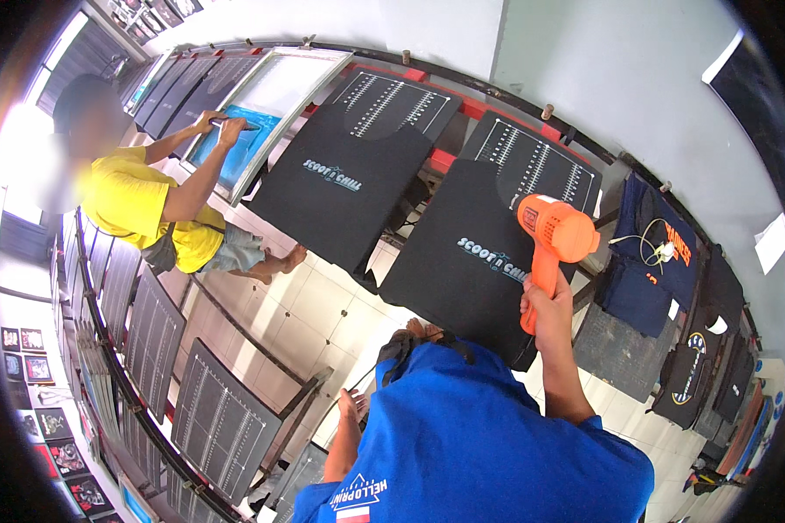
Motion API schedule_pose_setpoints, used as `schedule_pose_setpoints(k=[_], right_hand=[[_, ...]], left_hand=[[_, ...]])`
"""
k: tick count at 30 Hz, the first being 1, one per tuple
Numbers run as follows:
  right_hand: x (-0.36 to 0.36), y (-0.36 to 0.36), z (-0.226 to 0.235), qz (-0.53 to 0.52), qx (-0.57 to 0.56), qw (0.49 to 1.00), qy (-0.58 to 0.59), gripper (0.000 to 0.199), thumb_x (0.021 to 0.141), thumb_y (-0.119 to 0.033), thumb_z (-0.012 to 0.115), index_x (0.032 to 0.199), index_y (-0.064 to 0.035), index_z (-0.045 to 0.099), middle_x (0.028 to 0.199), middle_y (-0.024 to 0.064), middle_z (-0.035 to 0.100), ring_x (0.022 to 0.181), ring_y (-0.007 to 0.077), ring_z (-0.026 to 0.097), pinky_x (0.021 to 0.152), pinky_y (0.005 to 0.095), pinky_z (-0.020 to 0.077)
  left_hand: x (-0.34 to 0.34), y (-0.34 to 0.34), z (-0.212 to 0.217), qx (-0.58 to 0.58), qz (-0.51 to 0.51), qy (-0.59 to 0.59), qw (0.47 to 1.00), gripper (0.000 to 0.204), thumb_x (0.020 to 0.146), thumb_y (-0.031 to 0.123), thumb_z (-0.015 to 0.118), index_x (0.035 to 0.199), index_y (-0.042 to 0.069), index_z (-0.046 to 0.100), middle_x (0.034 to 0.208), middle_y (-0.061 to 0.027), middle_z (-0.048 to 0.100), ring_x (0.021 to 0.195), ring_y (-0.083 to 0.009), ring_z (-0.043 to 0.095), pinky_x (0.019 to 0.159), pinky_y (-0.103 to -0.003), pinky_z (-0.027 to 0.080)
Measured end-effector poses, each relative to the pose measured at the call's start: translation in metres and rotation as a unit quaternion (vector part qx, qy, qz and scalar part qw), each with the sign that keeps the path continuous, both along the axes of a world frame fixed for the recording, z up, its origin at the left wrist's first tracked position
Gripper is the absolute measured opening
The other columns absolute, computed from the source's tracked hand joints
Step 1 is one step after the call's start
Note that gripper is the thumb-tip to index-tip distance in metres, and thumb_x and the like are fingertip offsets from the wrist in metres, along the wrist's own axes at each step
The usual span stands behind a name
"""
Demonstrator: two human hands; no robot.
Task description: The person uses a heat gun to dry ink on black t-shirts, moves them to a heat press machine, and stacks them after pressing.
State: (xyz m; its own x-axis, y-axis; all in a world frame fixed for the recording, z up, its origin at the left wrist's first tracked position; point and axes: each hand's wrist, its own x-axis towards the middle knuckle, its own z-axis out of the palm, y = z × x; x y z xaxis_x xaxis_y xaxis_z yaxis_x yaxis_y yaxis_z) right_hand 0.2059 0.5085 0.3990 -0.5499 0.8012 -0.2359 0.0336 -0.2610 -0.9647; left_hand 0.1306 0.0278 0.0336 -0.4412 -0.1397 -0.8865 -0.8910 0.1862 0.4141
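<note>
My right hand (551,312) is closed around the handle of an orange heat gun (556,234). The gun is held over a black T-shirt (445,253) with a light blue and white print, which is stretched on a dark board (532,157) with white ruled marks. Low and to the left, my left hand (351,408) has its fingers curled on a thin dark cord (368,375); part of the hand is hard to make out. A second black T-shirt (340,187) with the same print lies on the board to the left.
A co-worker in a yellow shirt (131,196) presses a tool on a framed screen (266,113) with blue ink at the left. More ruled boards (222,418) line a rail at lower left. Folded dark shirts (641,292) and a white cable (658,248) lie at right.
</note>
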Motion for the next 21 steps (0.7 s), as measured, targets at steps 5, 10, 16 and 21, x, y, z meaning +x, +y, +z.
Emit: schedule_pose_setpoints(k=[5,10,16,21], right_hand=[[0.02,0.01,0.009,0.104,-0.028,0.991,-0.078,0.027,0.088,-0.012,0.059,0.111,0.0007,0.055,0.082,0.0031,0.057,0.058,0.0087,0.054,0.052,0.024,0.0456],[0.036,0.006,0.011,0.114,-0.039,0.984,-0.131,0.031,0.091,-0.017,0.058,0.116,0.0007,0.054,0.087,0.0041,0.06,0.057,0.0082,0.055,0.052,0.0243,0.0476],[0.04,0.013,0.006,0.123,-0.03,0.98,-0.154,0.032,0.093,-0.021,0.056,0.118,0.0001,0.053,0.089,0.0042,0.061,0.058,0.0083,0.055,0.053,0.0243,0.0479],[0.035,0.016,-0.006,0.128,-0.044,0.982,-0.132,0.034,0.094,-0.023,0.054,0.118,0.0,0.052,0.091,0.0044,0.061,0.058,0.0085,0.055,0.053,0.0243,0.0476]], left_hand=[[0.006,0.005,0.019,0.004,-0.055,0.018,0.998,0.059,0.094,0.051,0.028,0.115,0.004,0.059,0.102,-0.0163,0.065,0.079,-0.027,0.06,0.07,-0.04,0.047],[-0.007,0.018,0.025,-0.013,-0.137,0.004,0.99,0.061,0.094,0.054,0.026,0.117,0.008,0.059,0.106,-0.0151,0.065,0.081,-0.0257,0.059,0.066,-0.036,0.043],[-0.008,-0.019,-0.026,0.0,-0.091,-0.021,0.996,0.062,0.093,0.055,0.027,0.117,0.009,0.059,0.107,-0.0154,0.065,0.086,-0.028,0.058,0.07,-0.039,0.043],[-0.016,-0.017,-0.027,-0.001,-0.074,-0.039,0.996,0.061,0.093,0.055,0.027,0.117,0.008,0.059,0.107,-0.016,0.065,0.088,-0.029,0.057,0.073,-0.04,0.044]])
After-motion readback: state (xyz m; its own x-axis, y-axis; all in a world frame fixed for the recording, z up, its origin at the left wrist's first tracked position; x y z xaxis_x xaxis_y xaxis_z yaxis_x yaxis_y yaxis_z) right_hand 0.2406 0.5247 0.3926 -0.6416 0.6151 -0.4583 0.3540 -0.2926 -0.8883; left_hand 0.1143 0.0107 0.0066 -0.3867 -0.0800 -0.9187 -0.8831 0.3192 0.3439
